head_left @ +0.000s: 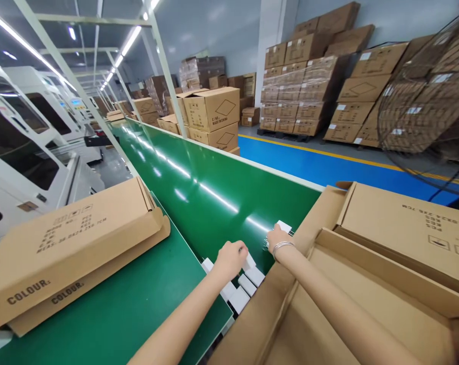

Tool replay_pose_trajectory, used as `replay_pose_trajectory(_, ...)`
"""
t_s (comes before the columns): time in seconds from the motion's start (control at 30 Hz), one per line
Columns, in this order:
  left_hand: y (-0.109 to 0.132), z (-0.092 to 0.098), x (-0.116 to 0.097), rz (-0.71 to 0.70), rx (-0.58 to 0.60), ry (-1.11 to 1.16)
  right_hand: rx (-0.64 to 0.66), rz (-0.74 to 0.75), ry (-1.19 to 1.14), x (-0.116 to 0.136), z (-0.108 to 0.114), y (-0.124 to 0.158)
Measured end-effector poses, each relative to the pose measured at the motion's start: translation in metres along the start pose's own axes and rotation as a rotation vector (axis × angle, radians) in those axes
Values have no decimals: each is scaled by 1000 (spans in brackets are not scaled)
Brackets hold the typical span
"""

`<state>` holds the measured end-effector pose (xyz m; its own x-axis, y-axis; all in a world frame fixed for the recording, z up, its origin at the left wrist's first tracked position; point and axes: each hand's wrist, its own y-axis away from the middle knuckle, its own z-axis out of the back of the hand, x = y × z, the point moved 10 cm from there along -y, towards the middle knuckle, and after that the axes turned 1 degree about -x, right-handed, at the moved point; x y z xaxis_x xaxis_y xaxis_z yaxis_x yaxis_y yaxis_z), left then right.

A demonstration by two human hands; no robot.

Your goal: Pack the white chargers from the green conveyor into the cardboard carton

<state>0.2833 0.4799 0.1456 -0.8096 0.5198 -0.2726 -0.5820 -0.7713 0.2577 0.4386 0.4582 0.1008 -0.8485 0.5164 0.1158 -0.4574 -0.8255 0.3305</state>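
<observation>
My right hand (pixel 278 237) is closed on a white plug adapter (pixel 284 226) above the green conveyor belt, with metal prongs showing at its side. More metal prongs peek out by the fingers, though what they belong to is partly hidden. To its left, my left hand (pixel 231 259) has its fingers curled down around a white block (pixel 249 261) that looks like another such adapter; the fingers partly cover it. Several more white blocks (pixel 239 299) lie close together below my left hand, at the belt's near end beside the cardboard.
An open cardboard box (pixel 381 274) stands at the right. Flat cartons (pixel 80 228) are stacked on a green tabletop (pixel 138 304) at the left. The green conveyor belt (pixel 214 177) runs away ahead. Beyond it are stacked cartons (pixel 214 111); a wire-caged fan (pixel 423 101) stands right.
</observation>
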Motion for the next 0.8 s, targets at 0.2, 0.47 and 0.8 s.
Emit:
replay_pose_trajectory(0.2,2,-28,-24,4,125,-61,38,11,-147,5,12,-4)
replay_pose_trajectory(0.47,19,-22,-46,-231,276,-243,19,111,-723,-83,59,48)
replay_pose_trajectory(0.8,13,-55,-69,-347,352,-410,93,-425,-1995,-123,-38,208)
